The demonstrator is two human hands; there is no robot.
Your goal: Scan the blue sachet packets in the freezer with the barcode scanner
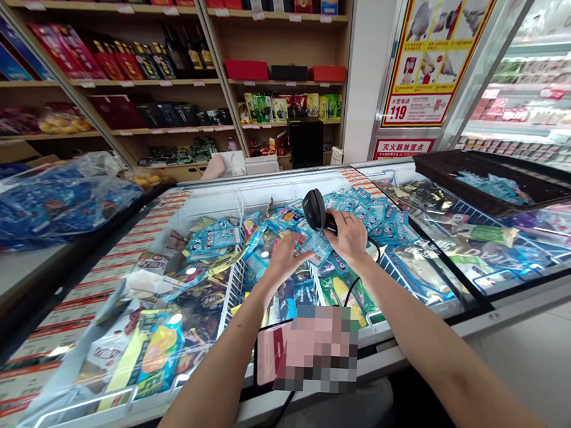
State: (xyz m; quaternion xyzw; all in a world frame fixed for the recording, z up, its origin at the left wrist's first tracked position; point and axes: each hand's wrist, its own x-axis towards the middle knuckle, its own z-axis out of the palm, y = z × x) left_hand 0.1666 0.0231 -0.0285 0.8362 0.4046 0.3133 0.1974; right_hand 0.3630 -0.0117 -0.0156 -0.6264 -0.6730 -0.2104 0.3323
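My right hand [349, 234] is wrapped round the handle of a black handheld barcode scanner [314, 209], its head tilted to the left. A black cable [351, 291] runs down behind my right forearm. To the left, my left hand [283, 257] is open, thumb and fingers apart. Its thumb reaches a light blue packet [318, 246] with a barcode label; whether it grips the packet I cannot tell. Many similar blue packets [361, 208] lie heaped beyond the scanner. Below my hands, a phone or tablet [270, 355] rests at the freezer's front edge, its screen partly blurred out.
The chest freezer [315, 177] holds wire baskets and wrapped goods. A dark tray [495, 169] with blue packets stands at the right. Plastic-wrapped blue packs [54, 197] lie at the left. Behind are stocked shelves [154, 82] and a black box-shaped object [305, 142].
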